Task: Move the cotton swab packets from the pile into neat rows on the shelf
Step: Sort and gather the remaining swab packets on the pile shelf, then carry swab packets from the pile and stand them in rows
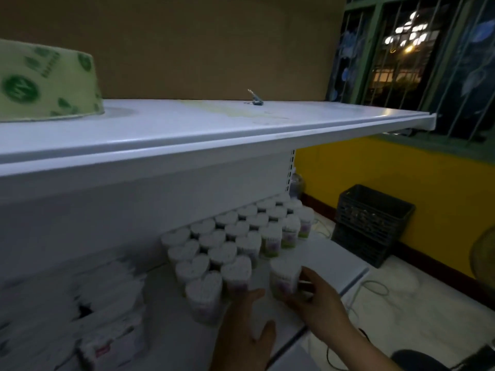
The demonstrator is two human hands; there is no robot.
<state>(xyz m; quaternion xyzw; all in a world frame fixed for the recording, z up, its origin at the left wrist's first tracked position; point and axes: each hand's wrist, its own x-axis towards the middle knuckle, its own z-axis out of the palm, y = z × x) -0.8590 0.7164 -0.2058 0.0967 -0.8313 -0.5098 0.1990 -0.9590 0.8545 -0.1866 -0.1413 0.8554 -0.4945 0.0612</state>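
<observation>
Heart-shaped cotton swab packets (pixel 233 236) stand upright in diagonal rows on the lower white shelf (pixel 329 253). My right hand (pixel 313 293) grips one packet (pixel 284 277) at the front right of the rows, standing on the shelf. My left hand (pixel 246 330) rests flat and open on the shelf, its fingertips beside the nearest packets of the front row (pixel 203 295). A loose pile of white packets (pixel 88 303) lies at the left of the same shelf, blurred.
An upper white shelf (pixel 187 135) overhangs the rows and carries a green patterned package (pixel 45 81) and a small metal clip (pixel 254 99). A black crate (pixel 372 223) stands on the floor at the right by the yellow wall. Cables lie on the floor.
</observation>
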